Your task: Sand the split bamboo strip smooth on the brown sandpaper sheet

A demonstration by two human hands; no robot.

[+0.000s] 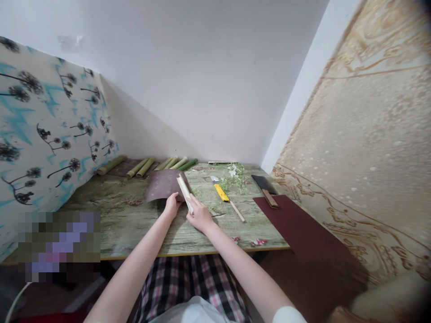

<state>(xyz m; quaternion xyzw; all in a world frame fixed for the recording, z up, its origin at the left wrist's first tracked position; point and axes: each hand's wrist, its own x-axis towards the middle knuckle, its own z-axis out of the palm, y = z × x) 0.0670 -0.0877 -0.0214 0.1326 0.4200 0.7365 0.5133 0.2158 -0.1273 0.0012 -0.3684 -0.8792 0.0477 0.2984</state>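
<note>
The wood-patterned table (124,220) has green bamboo pieces (175,163) along its back edge, some on a dark brown sheet (123,167) — a second brown sheet (161,186) lies nearer. To the right sit a yellow box cutter (221,193), green sprigs (234,177), a thin wooden stick (237,211), a black block (263,184) — and a dark red mat (296,224).

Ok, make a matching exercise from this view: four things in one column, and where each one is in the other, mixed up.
Things:
1. pale strip
2. yellow knife
3. green bamboo pieces
4. dark red mat

Places:
A. right end of the table
B. between the left hand and right hand
C. along the back edge
D. just right of the hands

Pairs: 1-B, 2-D, 3-C, 4-A
</note>
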